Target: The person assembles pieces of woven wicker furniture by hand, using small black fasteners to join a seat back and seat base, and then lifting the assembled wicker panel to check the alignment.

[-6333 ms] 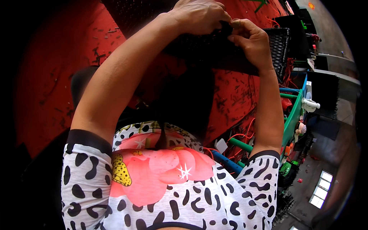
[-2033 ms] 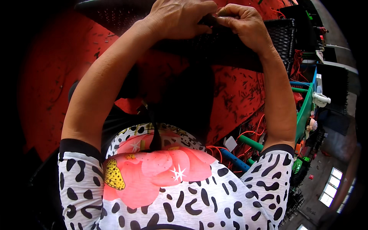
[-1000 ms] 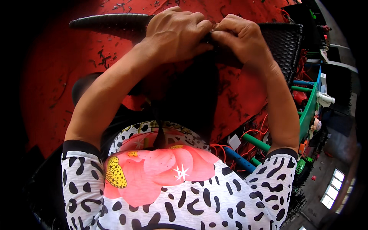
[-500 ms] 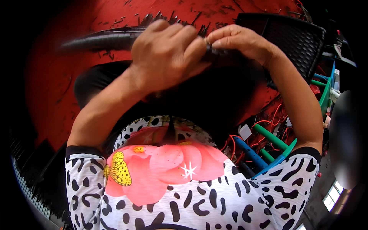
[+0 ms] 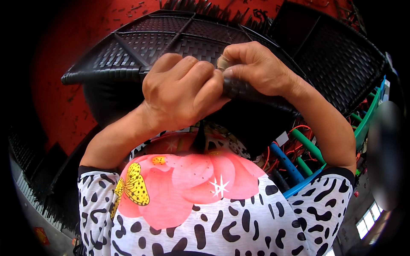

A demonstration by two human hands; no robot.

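A black woven wicker panel point(image 5: 156, 36) with crossing frame bars lies tilted in front of me, its wrapped near edge toward my body. My left hand point(image 5: 181, 89) is closed at this edge, knuckles up; what its fingers grip is hidden beneath them. Just right of it, my right hand point(image 5: 260, 68) is pinched, thumb against curled forefinger. A small pale piece point(image 5: 222, 63) shows at those fingertips, too little visible to name. The two hands nearly touch.
Another black woven panel point(image 5: 337, 59) leans at the right. Below it is a rack of green point(image 5: 307, 145) and blue tubes point(image 5: 286, 162) among orange cords. Dark strip scraps lie over the red floor point(image 5: 55, 106), with a bristling row of strip ends beyond the panel.
The panel, seen nearly edge-on before, has tilted so that its woven face shows. Both hands have come a little nearer to my body and remain close together.
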